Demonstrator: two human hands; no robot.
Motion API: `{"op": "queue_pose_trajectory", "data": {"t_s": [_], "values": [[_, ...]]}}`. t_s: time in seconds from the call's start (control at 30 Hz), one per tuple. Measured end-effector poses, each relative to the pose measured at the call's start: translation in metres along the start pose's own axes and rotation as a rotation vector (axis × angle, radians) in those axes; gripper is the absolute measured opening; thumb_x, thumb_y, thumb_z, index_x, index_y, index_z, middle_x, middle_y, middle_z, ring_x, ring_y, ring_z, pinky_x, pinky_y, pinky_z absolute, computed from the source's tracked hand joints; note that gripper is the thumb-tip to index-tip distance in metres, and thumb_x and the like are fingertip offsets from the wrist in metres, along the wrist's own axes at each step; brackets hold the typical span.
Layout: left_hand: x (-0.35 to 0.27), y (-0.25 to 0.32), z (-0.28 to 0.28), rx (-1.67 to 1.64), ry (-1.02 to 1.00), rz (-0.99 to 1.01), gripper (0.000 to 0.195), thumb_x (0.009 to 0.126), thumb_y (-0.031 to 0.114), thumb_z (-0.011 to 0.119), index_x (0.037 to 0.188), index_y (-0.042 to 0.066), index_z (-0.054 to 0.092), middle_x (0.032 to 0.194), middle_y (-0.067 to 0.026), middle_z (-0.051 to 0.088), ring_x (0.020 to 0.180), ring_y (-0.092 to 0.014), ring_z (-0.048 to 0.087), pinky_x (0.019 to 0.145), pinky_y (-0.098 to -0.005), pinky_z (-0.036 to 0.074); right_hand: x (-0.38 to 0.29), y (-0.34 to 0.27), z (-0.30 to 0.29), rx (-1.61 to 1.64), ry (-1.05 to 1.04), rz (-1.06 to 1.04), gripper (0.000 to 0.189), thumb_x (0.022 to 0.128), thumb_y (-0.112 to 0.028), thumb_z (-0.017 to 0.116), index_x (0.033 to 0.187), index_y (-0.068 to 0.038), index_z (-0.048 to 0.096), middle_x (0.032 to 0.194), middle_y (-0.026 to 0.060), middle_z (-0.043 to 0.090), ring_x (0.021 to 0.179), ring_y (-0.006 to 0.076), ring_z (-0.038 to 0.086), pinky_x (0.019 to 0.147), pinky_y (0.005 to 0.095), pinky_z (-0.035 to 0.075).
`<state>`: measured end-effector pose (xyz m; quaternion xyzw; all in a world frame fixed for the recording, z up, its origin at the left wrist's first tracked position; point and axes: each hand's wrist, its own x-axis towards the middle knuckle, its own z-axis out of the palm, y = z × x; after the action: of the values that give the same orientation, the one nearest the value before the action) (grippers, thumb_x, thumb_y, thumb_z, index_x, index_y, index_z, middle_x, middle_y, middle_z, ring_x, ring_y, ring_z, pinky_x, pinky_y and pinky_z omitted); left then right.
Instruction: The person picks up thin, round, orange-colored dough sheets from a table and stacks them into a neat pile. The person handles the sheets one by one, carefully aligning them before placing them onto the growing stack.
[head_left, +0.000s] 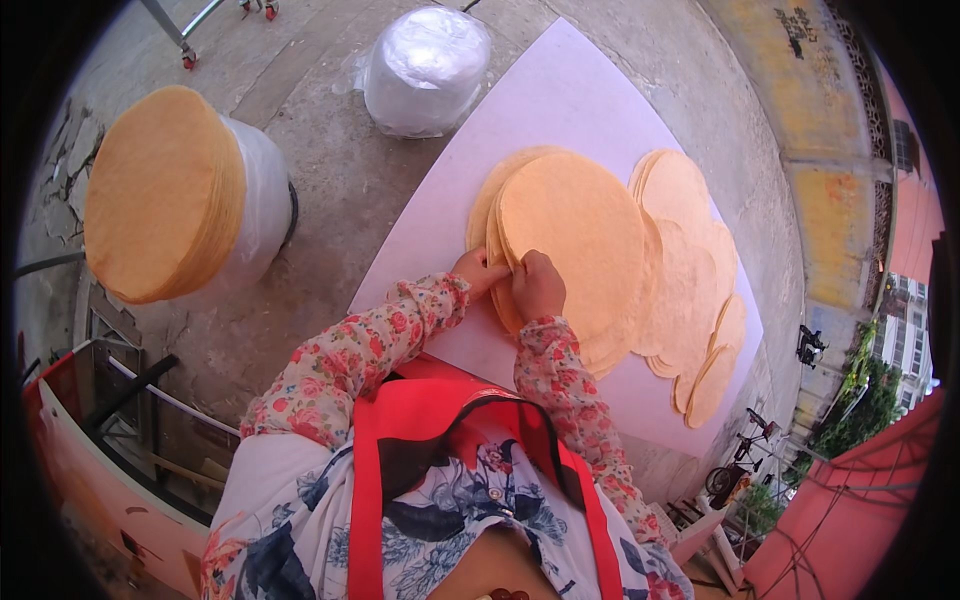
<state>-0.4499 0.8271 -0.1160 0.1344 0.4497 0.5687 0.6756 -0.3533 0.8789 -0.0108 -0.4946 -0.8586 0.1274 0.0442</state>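
A stack of thin, round, tan flatbread-like sheets (574, 217) lies on a white tabletop (555, 97) in front of me. My left hand (480, 272) pinches the near-left edge of the stack, where its layers fan apart. Right beside it, my right hand (538, 286) is closed on the edge of the uppermost sheets, knuckles up. My fingertips almost meet, and how many layers each hand holds is hidden. More sheets stick out from beneath the stack at the left and below. Paler sheets (679, 277) overlap in several piles along its right side.
On the left, a tall pile of tan round sheets (161, 199) rests on a plastic-wrapped support (259, 180). A plastic-covered round object (427, 71) stands beyond the table. A red-edged cart or frame (120, 450) is at lower left, and a bicycle (739, 457) at lower right.
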Motion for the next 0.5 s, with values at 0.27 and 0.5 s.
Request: {"op": "queue_pose_trajectory", "data": {"t_s": [0.27, 0.5], "values": [[0.003, -0.011, -0.009, 0.053, 0.012, -0.007, 0.035, 0.083, 0.014, 0.065, 0.112, -0.002, 0.056, 0.103, -0.0089, 0.064, 0.091, -0.015, 0.062, 0.08, -0.0275, 0.05, -0.008, -0.003, -0.005, 0.23, -0.045, 0.054, 0.014, 0.078, -0.015, 0.061, 0.086, -0.004, 0.057, 0.082, 0.0164, 0.059, 0.076, 0.0356, 0.059, 0.068, 0.0441, 0.048], [-0.01, 0.014, 0.006, 0.173, 0.005, 0.006, 0.036, 0.082, 0.014, 0.066, 0.112, -0.003, 0.056, 0.097, -0.0093, 0.066, 0.088, -0.016, 0.063, 0.076, -0.0278, 0.052, -0.024, 0.02, 0.01, 0.145, 0.173, 0.025, 0.012, 0.08, -0.012, 0.058, 0.085, -0.001, 0.06, 0.076, 0.0146, 0.062, 0.07, 0.032, 0.061, 0.065, 0.0389, 0.048]]}}
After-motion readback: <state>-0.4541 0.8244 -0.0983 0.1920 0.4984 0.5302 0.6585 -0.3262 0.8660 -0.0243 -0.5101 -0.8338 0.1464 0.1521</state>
